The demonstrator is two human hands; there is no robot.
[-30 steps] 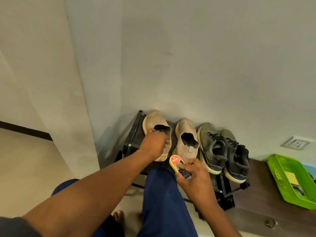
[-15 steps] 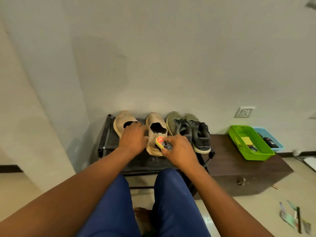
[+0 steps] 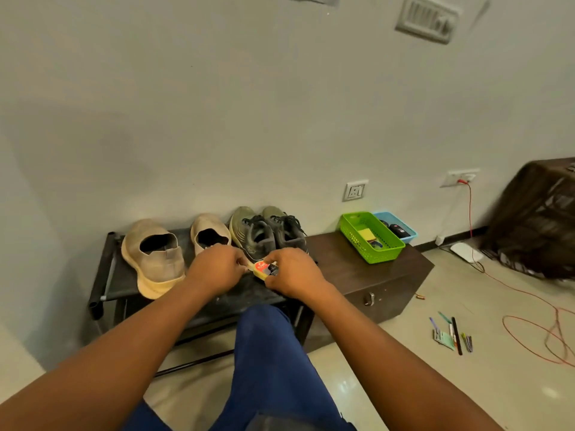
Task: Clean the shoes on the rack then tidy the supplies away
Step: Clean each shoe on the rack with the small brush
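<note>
I have both hands over the front of the shoe rack (image 3: 105, 275). My right hand (image 3: 295, 275) grips the small shoe polish sponge (image 3: 260, 269), its red label facing up; my fingers (image 3: 273, 259) curl round its far end. My left hand (image 3: 214, 270) pinches at the sponge's near-left edge, though I cannot tell how firmly, since my knuckles hide the contact. The sponge sits just above the rack's top shelf, in front of the second beige shoe (image 3: 209, 233) and the olive sneaker (image 3: 249, 228).

Four shoes stand on the rack. The first beige shoe (image 3: 154, 256) is pulled forward, its heel overhanging the front edge; the second is further back, toe to the wall. The two sneakers, olive and its mate (image 3: 287, 228), touch each other at the rack's right end. Open shelf shows between the first beige shoe and my left hand.

To the right, a dark wooden bench (image 3: 357, 275) butts against the rack. On its far end sit two baskets side by side: a green basket (image 3: 351, 234) and a blue basket (image 3: 410, 233) behind it. The bench's near half has bare room.

On the floor to the right lie a cluster of pens (image 3: 451, 334) and a loose red wire (image 3: 535, 331). My knee, in blue trousers (image 3: 270, 353), is close to the rack's front edge.
</note>
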